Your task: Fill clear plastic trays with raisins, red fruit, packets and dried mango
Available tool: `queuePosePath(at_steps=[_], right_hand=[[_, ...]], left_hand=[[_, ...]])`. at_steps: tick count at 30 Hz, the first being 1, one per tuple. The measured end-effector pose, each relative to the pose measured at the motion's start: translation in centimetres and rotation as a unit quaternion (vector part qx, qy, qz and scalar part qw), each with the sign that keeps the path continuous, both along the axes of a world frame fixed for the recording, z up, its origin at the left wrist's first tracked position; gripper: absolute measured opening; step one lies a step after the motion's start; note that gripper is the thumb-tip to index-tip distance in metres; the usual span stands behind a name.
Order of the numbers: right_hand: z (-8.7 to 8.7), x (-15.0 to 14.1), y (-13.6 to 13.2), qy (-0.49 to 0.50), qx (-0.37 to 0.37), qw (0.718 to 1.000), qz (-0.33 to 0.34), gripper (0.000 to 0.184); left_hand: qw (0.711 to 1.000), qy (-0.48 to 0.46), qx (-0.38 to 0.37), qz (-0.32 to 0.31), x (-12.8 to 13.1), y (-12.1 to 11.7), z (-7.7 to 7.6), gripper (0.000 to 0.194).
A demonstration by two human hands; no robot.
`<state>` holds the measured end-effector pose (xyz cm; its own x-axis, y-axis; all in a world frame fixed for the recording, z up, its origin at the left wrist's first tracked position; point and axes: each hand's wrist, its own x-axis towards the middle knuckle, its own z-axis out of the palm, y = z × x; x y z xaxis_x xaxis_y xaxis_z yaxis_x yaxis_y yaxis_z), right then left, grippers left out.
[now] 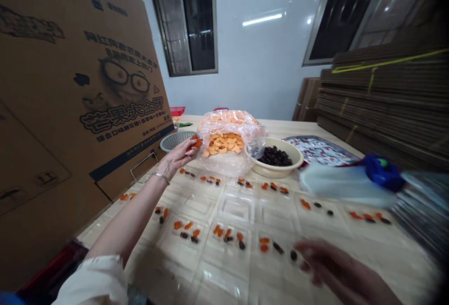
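Across the table (pixel 277 128), clear trays (pixel 235 209) hold orange pieces (pixel 264 248) and dark bits (pixel 278 248). Left hand (pixel 180 154) pinches red-orange fruit (pixel 198 141) between basket (pixel 168 143) and bag (pixel 224 165); forearm hides some trays. Right hand (pixel 333 265) blurred near front trays; grip unclear. Bowl (pixel 280 172) beside bag. Big carton (pixel 105 85) blocks left side; flat boxes (pixel 386 94) stacked right.
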<state>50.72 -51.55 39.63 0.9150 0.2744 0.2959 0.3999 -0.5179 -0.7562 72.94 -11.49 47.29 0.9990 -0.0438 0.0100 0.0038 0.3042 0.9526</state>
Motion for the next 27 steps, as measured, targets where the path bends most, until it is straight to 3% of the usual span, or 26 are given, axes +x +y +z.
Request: queuePosePath(at_steps=[2, 5, 8, 10, 15, 21, 24, 27], right_hand=[[1.3, -0.4, 1.7, 0.122, 0.108, 0.986, 0.024, 0.038], [2.3, -0.3, 4.6, 0.183, 0.267, 0.945, 0.039, 0.056], [1.7, -0.7, 5.9, 0.200, 0.350, 0.912, 0.077, 0.055], [0.6, -1.6, 5.8, 0.180, 0.373, 0.908, 0.059, 0.047], [-2.2, -4.9, 4.4, 0.133, 0.380, 0.914, -0.057, 0.023], [-3.9, -6.4, 2.9, 0.162, 0.455, 0.867, -0.125, 0.019], [-3.8, -6.5, -0.3, 0.151, 0.471, 0.857, -0.148, 0.024], [-3.7, -6.7, -5.7, 0.089, 0.385, 0.892, -0.218, 0.027]], left_hand=[[0.997, 0.037, -0.032, -0.057, -5.1, -4.1, -1.4, 0.012], [0.969, 0.122, -0.139, -0.165, -12.3, -10.0, -3.7, 0.012], [0.949, 0.164, -0.156, -0.221, -17.8, -14.5, -5.5, 0.019], [0.943, 0.174, -0.168, -0.227, -20.3, -16.5, -6.4, 0.023], [0.929, 0.217, -0.195, -0.227, -24.7, -19.7, -8.1, 0.020], [0.906, 0.273, -0.235, -0.221, -27.1, -22.3, -9.4, 0.017], [0.898, 0.288, -0.260, -0.205, -27.5, -22.3, -9.9, 0.015], [0.897, 0.304, -0.257, -0.193, -28.1, -21.6, -10.2, 0.014]])
